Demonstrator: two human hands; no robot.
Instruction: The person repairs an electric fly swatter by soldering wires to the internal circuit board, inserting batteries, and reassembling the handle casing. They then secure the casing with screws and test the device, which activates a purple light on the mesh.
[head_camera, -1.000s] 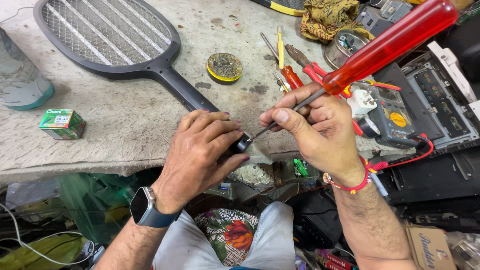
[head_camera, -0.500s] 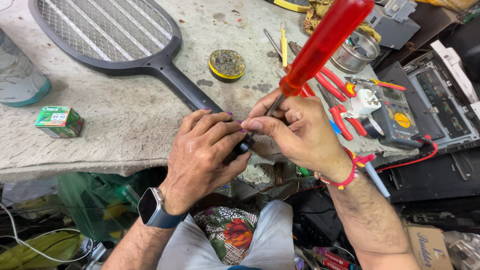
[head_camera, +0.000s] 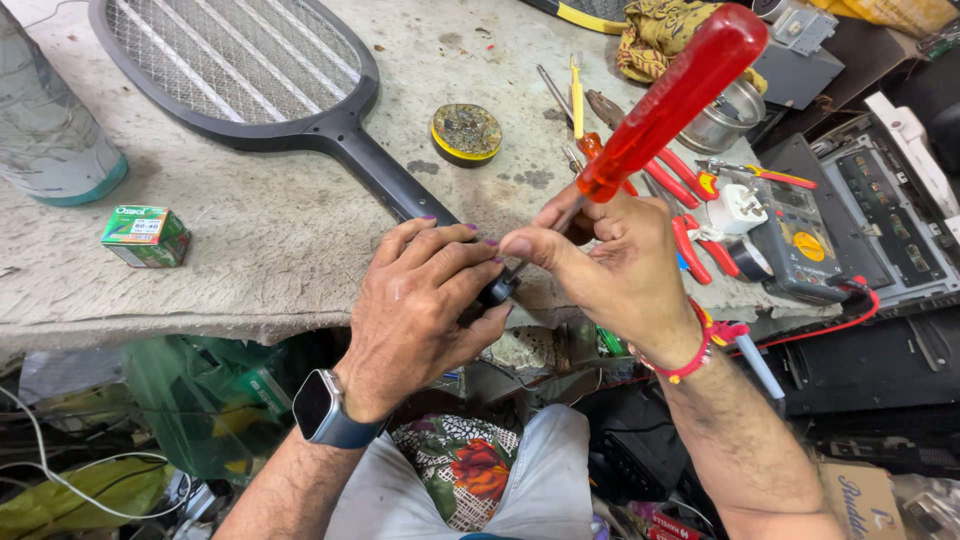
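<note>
Two hands: left hand (head_camera: 420, 300) fingers grip the racket handle (head_camera: 390, 185); right hand (head_camera: 610, 265) apparently pinches the red screwdriver (head_camera: 670, 100).

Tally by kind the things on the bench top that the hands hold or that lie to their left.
Electric swatter racket, gripped at the handle end by the left hand: 1
Red-handled screwdriver, in the right hand: 1
Round yellow-rimmed tin: 1
Small green box: 1
Clear bottle: 1
Total: 5
</note>
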